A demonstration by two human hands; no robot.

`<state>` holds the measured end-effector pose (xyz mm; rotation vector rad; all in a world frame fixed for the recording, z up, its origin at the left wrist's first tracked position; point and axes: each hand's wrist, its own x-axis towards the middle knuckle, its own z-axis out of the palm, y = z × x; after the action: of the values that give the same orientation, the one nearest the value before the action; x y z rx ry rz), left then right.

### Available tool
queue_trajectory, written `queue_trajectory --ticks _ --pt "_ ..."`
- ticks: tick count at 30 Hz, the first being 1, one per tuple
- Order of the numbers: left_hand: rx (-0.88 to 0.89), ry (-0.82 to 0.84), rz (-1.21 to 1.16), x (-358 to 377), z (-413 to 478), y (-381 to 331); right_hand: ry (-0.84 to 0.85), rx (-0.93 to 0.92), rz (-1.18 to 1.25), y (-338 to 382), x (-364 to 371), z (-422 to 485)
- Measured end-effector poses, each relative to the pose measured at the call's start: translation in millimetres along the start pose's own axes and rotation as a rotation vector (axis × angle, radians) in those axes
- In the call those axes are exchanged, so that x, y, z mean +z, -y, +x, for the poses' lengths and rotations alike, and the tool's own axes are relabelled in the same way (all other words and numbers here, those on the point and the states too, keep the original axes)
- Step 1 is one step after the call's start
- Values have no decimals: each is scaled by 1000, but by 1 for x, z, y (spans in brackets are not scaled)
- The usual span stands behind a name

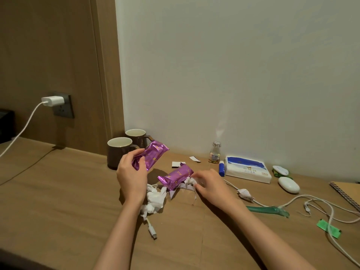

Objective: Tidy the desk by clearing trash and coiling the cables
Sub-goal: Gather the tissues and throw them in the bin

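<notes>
Gripping a purple snack wrapper (151, 155) above the wooden desk (58, 191), the left hand (132, 172) curls around it. The right hand (211, 185) pinches crumpled white tissue (190, 181) beside a second purple wrapper (175, 176). A white cable (151, 228) lies near the left forearm.

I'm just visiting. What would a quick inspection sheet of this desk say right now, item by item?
Surface: wooden desk, littered.
Job's things: purple wrapper held up; second wrapper lying on the desk; crumpled tissue near it.
Clutter: paper scraps, green packet, teal plastic strip.
Hands: left hand grips the purple wrapper; right hand rests fingers on white crumpled paper, grip unclear.
Cables: plug-ended cable running under the tissue; loose white cables uncoiled at right; charger plugged into the wall socket.
Surroundings: two mugs, small bottle, tissue pack, white oval case, spiral notebook.
</notes>
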<state>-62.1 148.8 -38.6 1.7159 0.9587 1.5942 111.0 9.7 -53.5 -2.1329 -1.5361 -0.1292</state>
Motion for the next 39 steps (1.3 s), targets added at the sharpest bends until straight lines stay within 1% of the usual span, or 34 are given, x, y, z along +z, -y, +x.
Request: queue_trajectory --ticks 3,7,11,14,16,19,23,27,30,35,37,39 --pt "10 8 -61 0 -4 -8 -39 -6 -29 3 0 -3" --pt "92 74 -99 -7 -11 -18 -148 16 9 5 -11 -8" --pt "109 96 -163 -31 -19 -34 -254 90 177 22 -40 -23" --pt "110 98 -212 -61 -23 -49 -283 47 278 48 -60 -43" --pt "95 123 -211 -83 -28 -58 -261 19 353 69 -70 -59" --pt "47 162 -220 -118 -38 -68 -213 -25 424 98 -77 -84" --pt "1 217 -160 -174 -63 -63 -112 -94 558 139 -75 -121" --pt "-31 219 -156 -225 -90 -41 61 -103 740 169 -54 -153" --pt "-65 214 -123 -257 -111 -16 191 -88 807 183 -24 -171" --pt "-188 280 -39 -298 -143 27 425 -97 844 196 36 -192" --pt "-249 328 -7 -309 -153 45 510 -81 801 197 60 -197" --pt "-340 409 21 -317 -160 69 594 -28 755 192 89 -200"
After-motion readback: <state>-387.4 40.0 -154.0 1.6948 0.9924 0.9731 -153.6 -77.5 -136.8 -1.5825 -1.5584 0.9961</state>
